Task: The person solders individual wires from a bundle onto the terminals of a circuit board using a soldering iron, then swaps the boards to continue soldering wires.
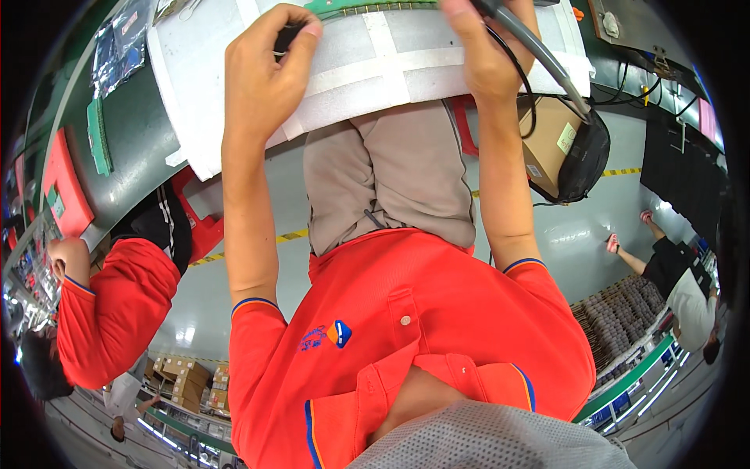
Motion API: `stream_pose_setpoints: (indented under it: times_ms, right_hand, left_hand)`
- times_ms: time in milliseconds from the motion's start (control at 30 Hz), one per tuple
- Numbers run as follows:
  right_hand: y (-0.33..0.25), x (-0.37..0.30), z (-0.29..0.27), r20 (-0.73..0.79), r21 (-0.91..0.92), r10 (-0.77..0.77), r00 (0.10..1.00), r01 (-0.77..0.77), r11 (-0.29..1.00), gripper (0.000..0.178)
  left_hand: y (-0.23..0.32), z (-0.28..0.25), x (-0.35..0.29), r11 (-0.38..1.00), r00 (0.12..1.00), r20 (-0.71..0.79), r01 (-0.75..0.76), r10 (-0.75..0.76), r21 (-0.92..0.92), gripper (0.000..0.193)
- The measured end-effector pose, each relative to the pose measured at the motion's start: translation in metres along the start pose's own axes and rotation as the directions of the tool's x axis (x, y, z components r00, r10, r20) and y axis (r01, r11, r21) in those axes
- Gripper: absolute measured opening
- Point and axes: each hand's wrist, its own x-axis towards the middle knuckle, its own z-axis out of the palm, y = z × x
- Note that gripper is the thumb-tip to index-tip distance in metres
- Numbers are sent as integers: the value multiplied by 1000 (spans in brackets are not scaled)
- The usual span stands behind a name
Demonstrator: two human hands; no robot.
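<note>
At the top edge, a green circuit board point(373, 7) with a row of metal pins lies on a white foam pad point(351, 59) crossed by pale tape. My left hand point(269, 74) is by the board's left end, thumb and fingers curled together around a small dark thing I cannot make out. Beyond the board's right end, my right hand point(496, 55) is closed on a dark corded tool whose working end lies outside the picture. From it a thick grey cable point(543, 55) runs down to the right, with a thinner black cord point(512, 59) looping beside my wrist.
To the left, the green tabletop point(144, 156) holds silver bags point(119, 51), another green board point(98, 137) and a red tray point(69, 184). A co-worker in red point(117, 301) sits close on that side. A cardboard box point(547, 141) and black bag point(590, 160) are at the right.
</note>
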Motion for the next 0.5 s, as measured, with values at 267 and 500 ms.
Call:
stream_pose_setpoints:
  times_ms: [267,500]
  right_hand:
    - [16,-12,-13,-176,-7,-86,981,86,996,15]
    - [51,-10,8,-294,689,-142,945,312,654,13]
  left_hand:
    - [-9,-1,5,999,999,0,40,-40,1,10]
    - [-11,0,3,999,998,-34,50,-50,10,11]
